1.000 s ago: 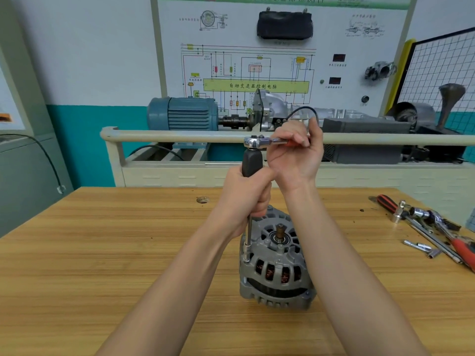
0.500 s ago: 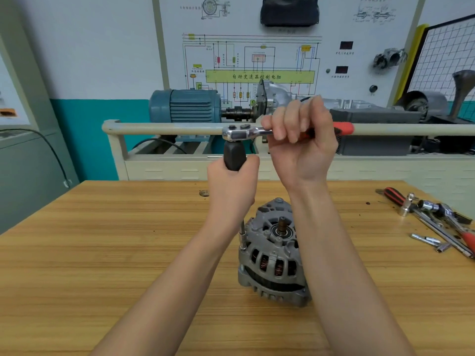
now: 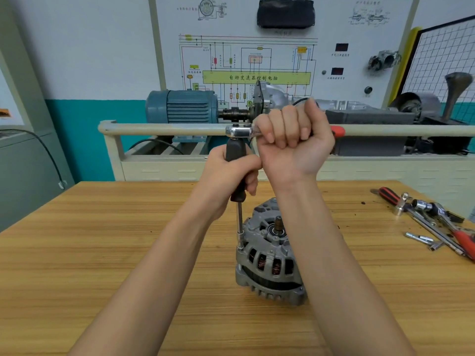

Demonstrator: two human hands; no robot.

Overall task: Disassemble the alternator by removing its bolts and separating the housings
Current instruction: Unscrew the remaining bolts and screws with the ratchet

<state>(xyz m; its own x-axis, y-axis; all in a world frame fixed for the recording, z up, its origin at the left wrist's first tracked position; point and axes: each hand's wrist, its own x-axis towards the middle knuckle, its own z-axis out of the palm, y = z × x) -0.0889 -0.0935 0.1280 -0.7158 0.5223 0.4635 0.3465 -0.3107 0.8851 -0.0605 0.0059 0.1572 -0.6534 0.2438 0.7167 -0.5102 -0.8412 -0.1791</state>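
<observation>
A grey alternator (image 3: 270, 255) stands on the wooden table (image 3: 102, 253), shaft end up. A long socket driver (image 3: 239, 222) rises upright from a bolt on its left rim. My left hand (image 3: 228, 173) grips the driver's black handle. A chrome ratchet (image 3: 237, 131) sits on top of that handle, lying level. My right hand (image 3: 290, 140) is wrapped in a fist round the ratchet's handle, whose red end pokes out to the right. My right forearm hides part of the alternator's right side.
Loose wrenches, sockets and a red-handled ratchet (image 3: 437, 222) lie at the table's right edge. A beige rail (image 3: 164, 129) runs behind the table, with a blue motor (image 3: 182, 106) and a wiring-diagram board behind it.
My right hand has swung the ratchet handle round and closed into a full fist on it. My left hand has slid lower on the black handle. The view has tilted slightly.
</observation>
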